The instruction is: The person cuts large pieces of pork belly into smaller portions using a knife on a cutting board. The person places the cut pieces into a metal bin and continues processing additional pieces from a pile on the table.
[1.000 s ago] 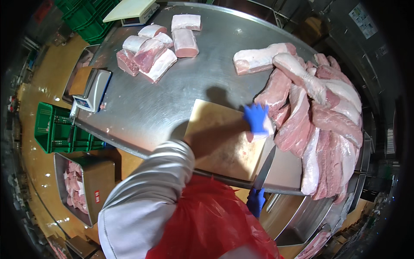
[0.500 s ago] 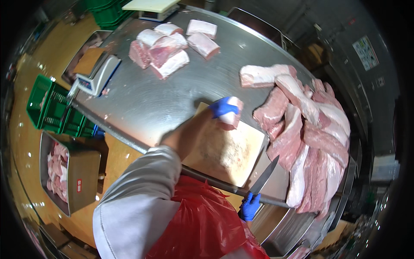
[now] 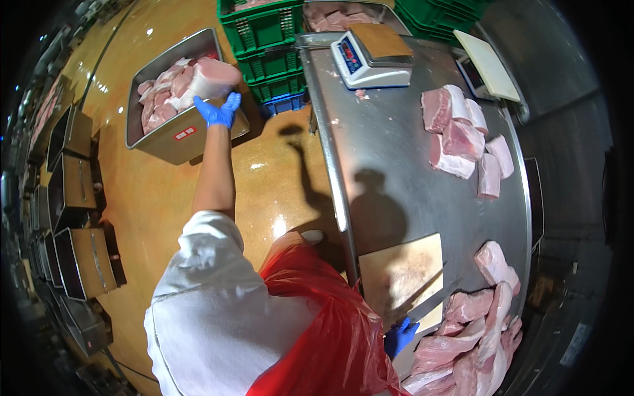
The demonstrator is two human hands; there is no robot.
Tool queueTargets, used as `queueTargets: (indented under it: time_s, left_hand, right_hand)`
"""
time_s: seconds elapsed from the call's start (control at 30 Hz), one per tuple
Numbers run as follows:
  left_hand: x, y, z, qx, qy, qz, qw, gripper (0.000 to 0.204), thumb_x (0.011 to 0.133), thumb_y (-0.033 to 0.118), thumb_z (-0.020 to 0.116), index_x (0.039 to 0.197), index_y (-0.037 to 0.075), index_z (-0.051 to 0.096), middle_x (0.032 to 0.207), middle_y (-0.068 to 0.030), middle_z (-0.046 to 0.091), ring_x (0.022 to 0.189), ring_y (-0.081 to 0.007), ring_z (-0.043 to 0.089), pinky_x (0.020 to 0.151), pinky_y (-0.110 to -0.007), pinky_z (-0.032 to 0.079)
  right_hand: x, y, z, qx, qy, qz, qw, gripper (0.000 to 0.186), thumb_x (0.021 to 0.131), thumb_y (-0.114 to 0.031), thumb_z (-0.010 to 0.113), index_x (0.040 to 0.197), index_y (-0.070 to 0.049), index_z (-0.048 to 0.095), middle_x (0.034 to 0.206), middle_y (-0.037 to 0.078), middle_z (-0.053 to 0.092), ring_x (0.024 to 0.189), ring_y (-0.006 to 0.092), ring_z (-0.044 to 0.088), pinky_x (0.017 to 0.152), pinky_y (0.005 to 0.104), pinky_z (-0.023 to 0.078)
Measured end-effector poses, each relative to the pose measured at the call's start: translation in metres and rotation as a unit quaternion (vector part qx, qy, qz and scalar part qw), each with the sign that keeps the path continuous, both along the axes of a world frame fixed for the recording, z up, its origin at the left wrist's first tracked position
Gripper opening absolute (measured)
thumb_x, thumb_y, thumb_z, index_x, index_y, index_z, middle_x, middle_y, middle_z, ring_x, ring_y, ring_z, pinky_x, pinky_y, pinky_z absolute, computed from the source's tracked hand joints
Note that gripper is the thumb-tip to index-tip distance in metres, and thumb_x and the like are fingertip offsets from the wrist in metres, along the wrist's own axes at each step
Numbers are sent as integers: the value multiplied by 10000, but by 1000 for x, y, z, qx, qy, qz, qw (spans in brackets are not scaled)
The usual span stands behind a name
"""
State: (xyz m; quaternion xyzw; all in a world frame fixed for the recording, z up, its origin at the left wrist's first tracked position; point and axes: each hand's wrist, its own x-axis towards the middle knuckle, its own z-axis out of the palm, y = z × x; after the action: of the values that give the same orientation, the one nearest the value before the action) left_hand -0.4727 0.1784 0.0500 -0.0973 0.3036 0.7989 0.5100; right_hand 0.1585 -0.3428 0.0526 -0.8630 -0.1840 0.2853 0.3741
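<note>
My left hand (image 3: 218, 109) in a blue glove is open, fingers spread, just below a pale block of meat (image 3: 214, 78) over a steel bin (image 3: 185, 148) full of pink pieces; whether they touch I cannot tell. Down at the lower right, my right hand (image 3: 399, 338), also gloved, is shut on the handle of a long knife (image 3: 429, 303). The blade lies over the edge of a cream cutting board (image 3: 389, 264), beside a heap of long pork cuts (image 3: 475, 356).
Cut meat blocks (image 3: 452, 135) sit on the steel table (image 3: 462, 211), near a scale (image 3: 370, 79) and a white slab (image 3: 485, 63) at the back. Stacked green crates (image 3: 264, 66) stand beyond the bin. Several more steel bins (image 3: 89, 264) line the floor at left.
My view has swung left toward the floor bin. My left hand has carried a meat block from the board to above that bin and has opened. The knife stays in my right hand.
</note>
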Motion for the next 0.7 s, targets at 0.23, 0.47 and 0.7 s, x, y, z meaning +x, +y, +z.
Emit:
queueTargets:
  time_s: [0.23, 0.47, 0.7]
  left_hand:
    - [237, 3, -67, -38, 643, -228, 730, 179, 835, 183, 656, 847, 4, 640, 806, -188, 652, 745, -350, 630, 735, -455, 524]
    - [581, -162, -75, 410, 679, -370, 484, 465, 886, 278, 731, 1267, 50, 593, 1165, -217, 634, 1106, -379, 606, 969, -472, 479]
    - [791, -316, -18, 543, 650, -492, 198, 681, 842, 303, 780, 1353, -45, 495, 1275, -278, 605, 1181, -422, 589, 1007, -494, 476]
  right_hand:
    - [-24, 20, 8, -5, 47, -45, 998, 352, 1044, -321, 558, 1193, -14, 468, 747, 51, 539, 570, 126, 507, 424, 272, 441]
    - [-28, -85, -16, -23, -42, -151, 987, 218, 1017, -209, 542, 1101, -8, 531, 750, 78, 603, 646, 177, 573, 605, 346, 477]
    - [-58, -262, -26, -11, -173, -345, 922, 199, 1057, -240, 550, 1017, -54, 492, 634, 35, 542, 491, 117, 495, 438, 321, 403]
